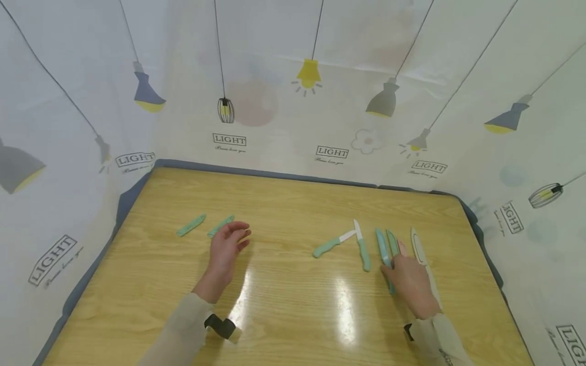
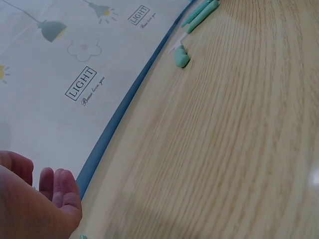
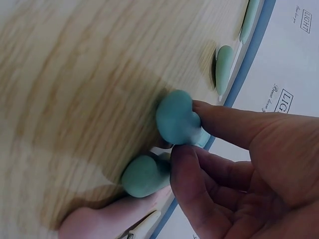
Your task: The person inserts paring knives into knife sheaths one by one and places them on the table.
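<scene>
Facing the wooden desk [image 1: 284, 300], I have both arms out over it. The longest-looking thing is a white knife [image 1: 417, 247] at the right, partly behind my right grip [image 1: 409, 282]. That grip is pinching the handle of the blue knife [image 1: 382, 245], thumb on one side and fingers on the other; this knife lies left of the white one. Between those two sit a green knife [image 1: 392, 242] and a pink knife [image 1: 402, 248]. My left grip [image 1: 225, 249] is relaxed, its fingers loosely bent around nothing. Further left of the blue knife are two bare green-handled knives [image 1: 363, 255], their white blades converging. Smallest are two green covers [image 1: 191, 225] on the desk's left side, the right one partly behind my left grip. I judge the step in hand to be picking up the blue knife; the next move calls for a firm pinch and a lift that spares its green neighbour.
</scene>
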### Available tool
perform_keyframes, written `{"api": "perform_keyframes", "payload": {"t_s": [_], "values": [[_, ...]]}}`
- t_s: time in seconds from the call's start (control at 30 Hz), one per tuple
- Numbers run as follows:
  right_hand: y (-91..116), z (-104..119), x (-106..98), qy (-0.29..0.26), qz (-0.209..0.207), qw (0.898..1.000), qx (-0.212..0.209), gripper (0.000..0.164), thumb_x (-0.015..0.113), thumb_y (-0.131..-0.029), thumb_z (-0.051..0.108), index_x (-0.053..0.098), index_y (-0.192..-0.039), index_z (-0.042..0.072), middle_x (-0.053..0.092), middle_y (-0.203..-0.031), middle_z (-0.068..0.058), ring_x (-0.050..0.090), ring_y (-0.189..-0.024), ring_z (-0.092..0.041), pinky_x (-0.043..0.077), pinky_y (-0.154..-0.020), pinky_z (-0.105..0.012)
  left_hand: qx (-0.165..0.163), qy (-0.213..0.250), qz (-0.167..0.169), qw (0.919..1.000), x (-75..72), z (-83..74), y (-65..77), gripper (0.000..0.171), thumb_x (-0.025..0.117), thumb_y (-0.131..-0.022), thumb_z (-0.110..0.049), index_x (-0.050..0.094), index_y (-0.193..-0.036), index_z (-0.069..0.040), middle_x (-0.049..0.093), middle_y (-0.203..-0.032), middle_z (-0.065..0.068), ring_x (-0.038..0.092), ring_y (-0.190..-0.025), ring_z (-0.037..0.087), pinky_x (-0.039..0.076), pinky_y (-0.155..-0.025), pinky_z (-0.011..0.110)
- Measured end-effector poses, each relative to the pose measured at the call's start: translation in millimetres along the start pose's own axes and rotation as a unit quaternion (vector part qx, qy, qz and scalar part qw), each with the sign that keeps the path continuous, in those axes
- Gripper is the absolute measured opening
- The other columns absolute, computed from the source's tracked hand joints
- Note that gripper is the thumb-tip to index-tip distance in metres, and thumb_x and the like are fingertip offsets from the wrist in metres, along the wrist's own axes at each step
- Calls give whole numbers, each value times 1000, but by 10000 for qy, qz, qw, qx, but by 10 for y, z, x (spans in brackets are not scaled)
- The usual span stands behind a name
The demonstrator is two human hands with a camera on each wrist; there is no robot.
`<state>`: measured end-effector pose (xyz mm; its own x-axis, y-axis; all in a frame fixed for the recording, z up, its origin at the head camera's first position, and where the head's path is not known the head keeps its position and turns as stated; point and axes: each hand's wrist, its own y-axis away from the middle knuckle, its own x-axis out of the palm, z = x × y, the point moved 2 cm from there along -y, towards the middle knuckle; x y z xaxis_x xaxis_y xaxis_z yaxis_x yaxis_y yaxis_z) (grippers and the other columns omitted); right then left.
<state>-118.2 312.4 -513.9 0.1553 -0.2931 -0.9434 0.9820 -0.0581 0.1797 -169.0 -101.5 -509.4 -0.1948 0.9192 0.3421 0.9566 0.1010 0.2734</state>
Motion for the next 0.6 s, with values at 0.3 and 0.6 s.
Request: {"api": "perform_keyframes", "payload": {"t_s": [0.3, 0.6], "values": [[4, 21, 2, -50, 25, 10000, 24, 32, 61, -93, 28, 60, -69, 7, 47, -51, 0, 44, -41, -12, 37, -37, -25, 260, -449, 81, 9986, -126, -76, -9, 23, 51, -97, -4, 50, -118, 6, 54, -123, 18, 50, -119, 37, 43, -103, 46], [8, 72, -92, -121, -453, 9989, 1, 40, 52, -98, 35, 68, -91, 0, 64, -78, -11, 47, -49, -15, 37, -37, -27, 901, -1639, 91, 9823, -381, -311, -121, 29, 48, -100, -9, 49, -124, 7, 54, -124, 23, 54, -113, 28, 45, -100, 43]]}}
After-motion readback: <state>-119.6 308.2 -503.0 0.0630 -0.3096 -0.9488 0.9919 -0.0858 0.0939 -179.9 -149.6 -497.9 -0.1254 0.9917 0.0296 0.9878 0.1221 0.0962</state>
